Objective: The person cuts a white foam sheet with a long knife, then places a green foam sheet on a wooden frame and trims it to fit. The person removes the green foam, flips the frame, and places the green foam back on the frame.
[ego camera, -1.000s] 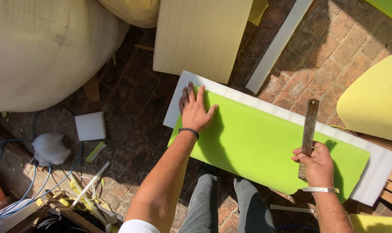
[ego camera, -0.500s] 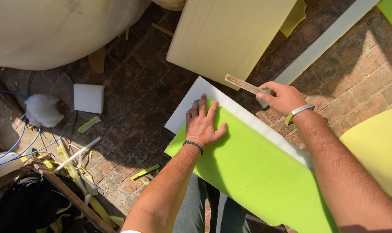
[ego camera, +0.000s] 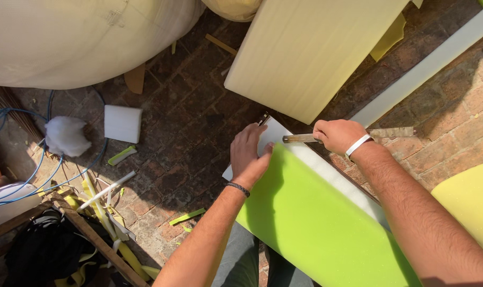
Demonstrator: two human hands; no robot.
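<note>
The ground is a sunlit floor of dark red brick point(ego camera: 188, 133), with hard shadows across it. A big pale sack point(ego camera: 66, 42) fills the upper left, and a cream foam slab point(ego camera: 310, 53) lies tilted at the top. A long white strip point(ego camera: 427, 66) runs diagonally at the upper right, and a yellow foam piece point(ego camera: 470, 207) shows at the right edge. Scattered at the left are a small white foam block point(ego camera: 123, 123), a wad of white stuffing point(ego camera: 66, 136), blue cable point(ego camera: 18, 175) and thin foam offcuts point(ego camera: 108, 191).

A lime-green foam sheet point(ego camera: 316, 223) lies on a white foam sheet point(ego camera: 276, 135), whose corner and upper edge show past the green one.

The left hand point(ego camera: 249, 157) lies flat, fingers together and stretched out, palm pressing at the green sheet's upper corner with the fingertips on the white one. A dark band circles its wrist.

The right hand point(ego camera: 337, 135) is closed in a fist around a metal ruler point(ego camera: 390, 132), which lies across the white sheet's far edge and sticks out on both sides of the fist. A white band circles that wrist.
</note>
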